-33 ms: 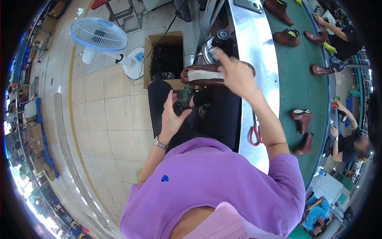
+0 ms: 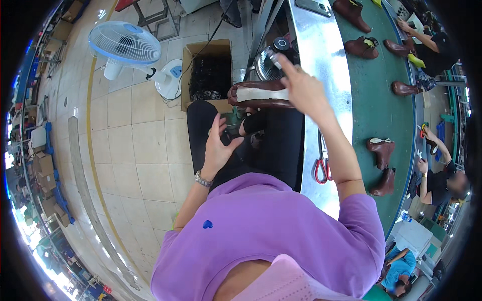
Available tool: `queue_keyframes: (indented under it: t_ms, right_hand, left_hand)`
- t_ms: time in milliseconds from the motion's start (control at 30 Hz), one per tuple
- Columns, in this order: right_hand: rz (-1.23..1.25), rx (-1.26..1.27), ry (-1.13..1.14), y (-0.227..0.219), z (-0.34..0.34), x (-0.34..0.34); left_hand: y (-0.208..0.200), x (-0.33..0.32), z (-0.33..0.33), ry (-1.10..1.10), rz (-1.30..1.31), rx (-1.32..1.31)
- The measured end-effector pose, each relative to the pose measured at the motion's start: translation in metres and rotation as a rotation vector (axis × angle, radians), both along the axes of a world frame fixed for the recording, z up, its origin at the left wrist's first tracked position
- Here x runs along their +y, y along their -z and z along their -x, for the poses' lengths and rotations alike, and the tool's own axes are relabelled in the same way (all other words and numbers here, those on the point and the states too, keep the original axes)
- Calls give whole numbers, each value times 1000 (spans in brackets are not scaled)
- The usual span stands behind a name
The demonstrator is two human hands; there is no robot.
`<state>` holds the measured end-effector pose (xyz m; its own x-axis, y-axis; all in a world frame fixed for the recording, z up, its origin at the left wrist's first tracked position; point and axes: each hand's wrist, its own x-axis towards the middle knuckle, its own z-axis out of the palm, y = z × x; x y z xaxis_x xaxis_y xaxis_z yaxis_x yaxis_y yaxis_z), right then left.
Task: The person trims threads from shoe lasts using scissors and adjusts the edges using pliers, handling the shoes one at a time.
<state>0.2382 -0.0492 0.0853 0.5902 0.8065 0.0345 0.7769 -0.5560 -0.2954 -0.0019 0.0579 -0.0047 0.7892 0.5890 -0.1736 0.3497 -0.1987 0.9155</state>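
A brown leather boot (image 2: 233, 100) lies sole up across my knees, its toe to the left. A pale strip (image 2: 258, 94) runs along the middle of its underside. Over the heel end is my right hand (image 2: 306, 93), blurred. Its index finger stretches out, with a pale wrap or band near the tip; the other fingers are partly hidden, and I see nothing held. My left hand (image 2: 219, 150) hovers over my lap, thumb and fingers apart, free of the boot. Red-handled scissors (image 2: 322, 171) lie on the metal bench (image 2: 329, 83) beside my right forearm.
Past the boot stand a round metal grille (image 2: 267, 67) and a dark lidded container (image 2: 281, 46). A cardboard box (image 2: 225, 105) of black material and a fan (image 2: 125, 44) stand left. More brown boots (image 2: 380, 150) line the green belt (image 2: 371, 105); co-workers sit beyond it.
My right hand has shifted to the right along the boot, uncovering more of the pale strip. Its index finger points a little farther away. My left hand stays nearly in place.
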Motion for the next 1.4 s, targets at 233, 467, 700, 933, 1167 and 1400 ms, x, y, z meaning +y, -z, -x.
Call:
queue_keyframes:
  t_ms: [233,467,700,933,1167,1400]
  right_hand:
    - [132,84,109,6,-8,-47]
    - [-51,874,283,0,82,-99]
    - [-228,493,89,-9,72,-65]
    - [162,270,-283,-2,55,-2]
    - [-562,658,267,-7,66,-54]
    - [-487,871,569,23,81,-119]
  left_hand:
    - [-6,-7,-26,68,943,-29]
    - [-17,13,-51,6,1217,6]
    - [-20,28,-47,54,1183,65]
    - [-17,30,-50,88,1219,69]
    - [-20,40,-45,176,1146,51]
    - [-74,87,-29,464,705,78]
